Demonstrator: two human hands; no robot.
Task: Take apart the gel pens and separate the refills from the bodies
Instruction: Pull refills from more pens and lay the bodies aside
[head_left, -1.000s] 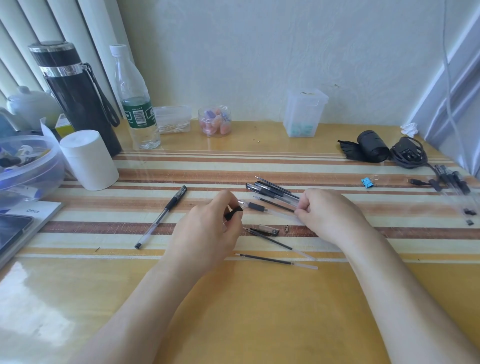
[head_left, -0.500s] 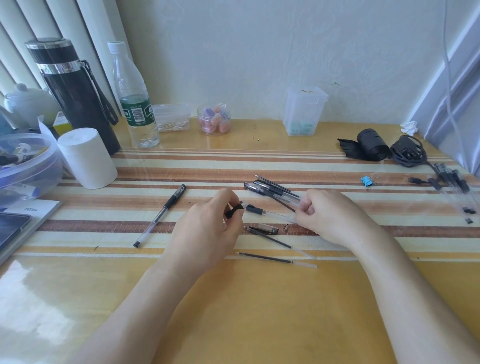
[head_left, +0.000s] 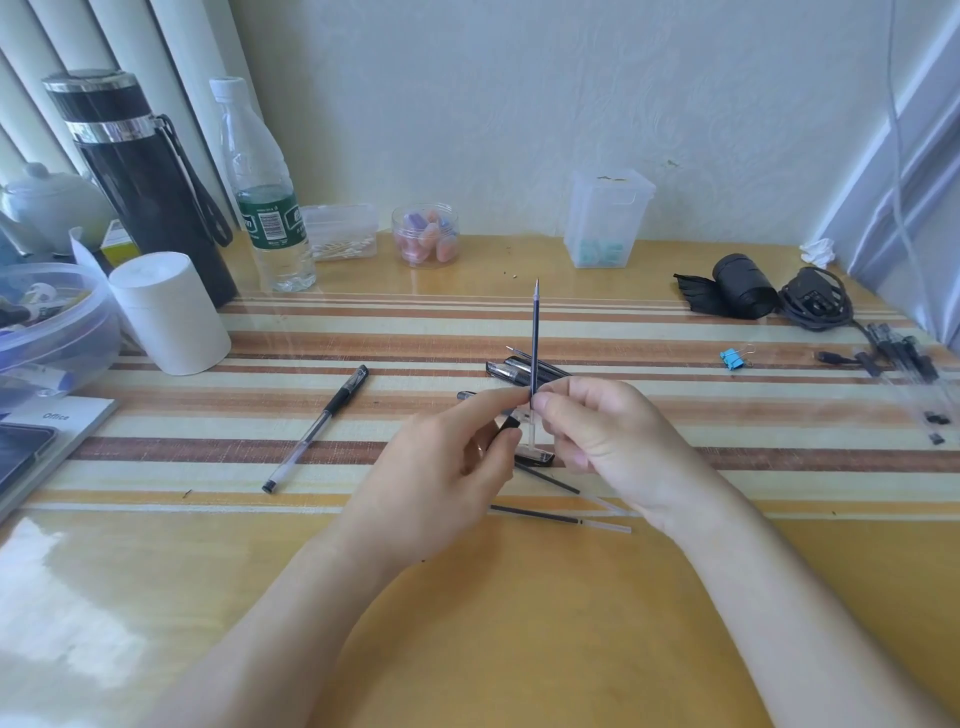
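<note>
Items on the striped table (head_left: 519, 649), hands first.

- Refill (head_left: 535, 343): dark, thin, held upright above the middle of the table with its tip pointing up and its lower end between the fingertips of both hands.
- Right hand (head_left: 597, 436): fingers curled, the fingertips pinching the refill at its lower part. A clear length (head_left: 530, 434) shows just below them. I cannot tell whether it is a pen body or the refill's own tail.
- Left hand (head_left: 447, 467): the forefinger tip touches the refill from the left. The other fingers curl round a black grip piece (head_left: 509, 423).
- Pile of pens (head_left: 514, 370): lies flat just beyond the hands, partly hidden by them.
- Black cap (head_left: 535, 458): lies on the table under the hands.
- Two loose refills (head_left: 558, 515): lie flat on the near side of the hands, close to each other.
- Whole pen (head_left: 317, 428): lies on a slant to the left, well apart from the pile.
- Bundle of clear pens (head_left: 904, 364): at the far right edge.
- Blue binder clip (head_left: 732, 358): right of the pile.
- Far left: black flask (head_left: 150, 187), water bottle (head_left: 265, 197), white roll (head_left: 169, 312), plastic bowl (head_left: 52, 332).
- Along the wall: clear jar (head_left: 426, 236), clear box (head_left: 605, 218).
- Far right: black bag roll (head_left: 737, 286), coiled charger (head_left: 815, 301).
</note>
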